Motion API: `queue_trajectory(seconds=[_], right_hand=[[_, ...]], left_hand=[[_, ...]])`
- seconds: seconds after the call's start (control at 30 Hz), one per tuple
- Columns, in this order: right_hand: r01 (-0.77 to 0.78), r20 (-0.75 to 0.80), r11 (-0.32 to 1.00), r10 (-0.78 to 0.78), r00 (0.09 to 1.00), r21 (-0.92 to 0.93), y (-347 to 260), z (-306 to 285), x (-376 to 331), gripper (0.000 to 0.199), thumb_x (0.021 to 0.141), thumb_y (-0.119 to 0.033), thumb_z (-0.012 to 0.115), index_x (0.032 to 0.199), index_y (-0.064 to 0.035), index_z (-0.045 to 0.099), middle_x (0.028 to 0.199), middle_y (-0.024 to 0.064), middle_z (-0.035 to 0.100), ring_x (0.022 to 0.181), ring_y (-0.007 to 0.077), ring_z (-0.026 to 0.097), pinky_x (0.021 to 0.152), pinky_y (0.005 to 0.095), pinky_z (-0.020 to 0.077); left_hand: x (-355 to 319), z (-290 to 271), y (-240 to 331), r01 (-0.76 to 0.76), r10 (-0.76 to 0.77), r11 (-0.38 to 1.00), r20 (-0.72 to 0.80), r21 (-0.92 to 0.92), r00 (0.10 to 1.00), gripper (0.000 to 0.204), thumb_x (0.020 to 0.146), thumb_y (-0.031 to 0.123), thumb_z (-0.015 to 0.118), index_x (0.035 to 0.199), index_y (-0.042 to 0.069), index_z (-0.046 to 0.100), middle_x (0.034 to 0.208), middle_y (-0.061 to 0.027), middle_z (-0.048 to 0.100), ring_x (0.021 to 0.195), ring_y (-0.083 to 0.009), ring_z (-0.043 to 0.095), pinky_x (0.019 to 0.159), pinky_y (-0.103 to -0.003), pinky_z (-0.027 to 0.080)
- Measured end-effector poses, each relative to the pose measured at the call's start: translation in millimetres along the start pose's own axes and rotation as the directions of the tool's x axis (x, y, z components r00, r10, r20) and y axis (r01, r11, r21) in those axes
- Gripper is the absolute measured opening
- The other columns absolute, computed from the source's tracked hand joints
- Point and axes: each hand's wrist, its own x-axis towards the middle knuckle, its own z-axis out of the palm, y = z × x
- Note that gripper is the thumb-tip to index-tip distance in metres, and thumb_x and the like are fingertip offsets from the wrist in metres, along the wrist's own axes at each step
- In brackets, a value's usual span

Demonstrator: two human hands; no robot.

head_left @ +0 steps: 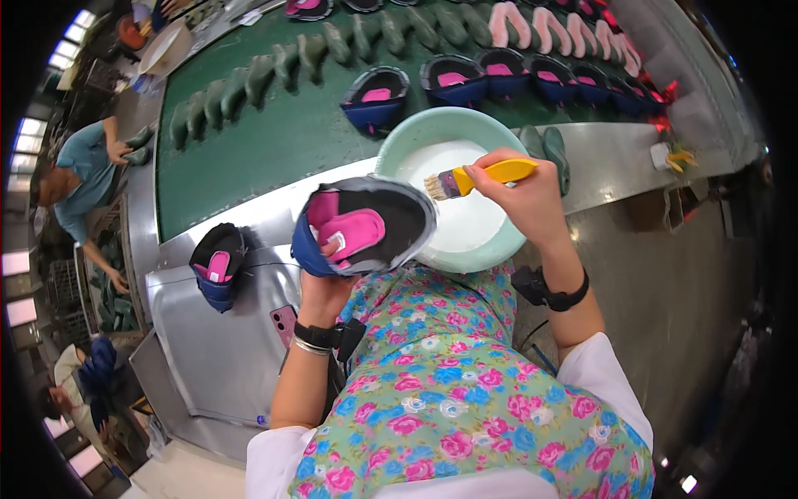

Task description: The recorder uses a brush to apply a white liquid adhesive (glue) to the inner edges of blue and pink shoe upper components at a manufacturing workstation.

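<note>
My left hand [322, 293] grips a dark blue shoe upper [407, 224] from below; its black inside and pink lining face up. In my right hand [532, 200] is a paintbrush [509, 170] with a yellow handle, its pale bristles close to the upper's grey edge; whether they touch it I cannot tell. Beneath the brush stands a light green basin [410, 133] holding white liquid [465, 220]. The upper overlaps the basin's left rim. Another blue upper [218, 279] with a pink lining sits to the left.
Across the green conveyor belt [249, 179] run rows of dark green shoe-shaped pieces [284, 62], pink pieces [509, 25] and blue uppers [376, 96]. A metal tray [212, 358] and a pink phone [284, 323] lie left of me. At far left a co-worker [87, 170] handles green pieces.
</note>
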Motion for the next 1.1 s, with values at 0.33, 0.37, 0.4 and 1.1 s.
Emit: queue_trajectory(seconds=[0.33,0.37,0.4,1.1], right_hand=[[0.286,0.557,0.853,-0.506,0.659,0.436,-43,62,28,0.018,0.078,-0.007,0.072,0.095,-0.0026,0.069,0.091,0.0084,0.069,0.078,0.0138,0.063,0.07,0.0249,0.049],[0.245,0.553,0.893,-0.43,0.713,0.378,-37,64,35,0.018,0.079,-0.008,0.071,0.096,-0.0023,0.069,0.09,0.0069,0.069,0.077,0.0122,0.063,0.069,0.0241,0.0487],[0.18,0.553,0.94,-0.318,0.77,0.289,-29,65,38,0.018,0.079,-0.008,0.071,0.096,-0.002,0.069,0.09,0.0053,0.069,0.077,0.0105,0.062,0.068,0.0232,0.0485],[-0.215,-0.079,0.908,0.259,0.963,0.359,14,48,9,0.016,0.084,-0.011,0.066,0.085,0.0048,0.063,0.073,0.011,0.065,0.058,0.0138,0.063,0.054,0.0218,0.0508]], left_hand=[[-3,4,-15,-0.095,-0.042,0.928,0.353,0.36,0.935,0.042,0.094,0.027,0.044,0.129,0.003,0.043,0.128,-0.016,0.049,0.115,-0.0268,0.052,0.101,-0.045,0.041],[-3,2,-15,0.232,-0.249,0.968,0.238,0.095,0.939,0.034,0.091,0.027,0.048,0.115,0.003,0.05,0.097,-0.0131,0.053,0.084,-0.0212,0.053,0.075,-0.035,0.044],[-2,2,-15,0.376,-0.368,0.927,0.194,-0.004,0.909,0.028,0.09,0.027,0.048,0.104,0.003,0.051,0.081,-0.0102,0.051,0.068,-0.018,0.048,0.062,-0.03,0.04],[236,-36,105,-0.296,0.285,0.955,0.193,0.031,0.939,0.06,0.09,-0.006,0.039,0.142,0.009,0.014,0.134,-0.0196,0.038,0.123,-0.0334,0.043,0.106,-0.047,0.036]])
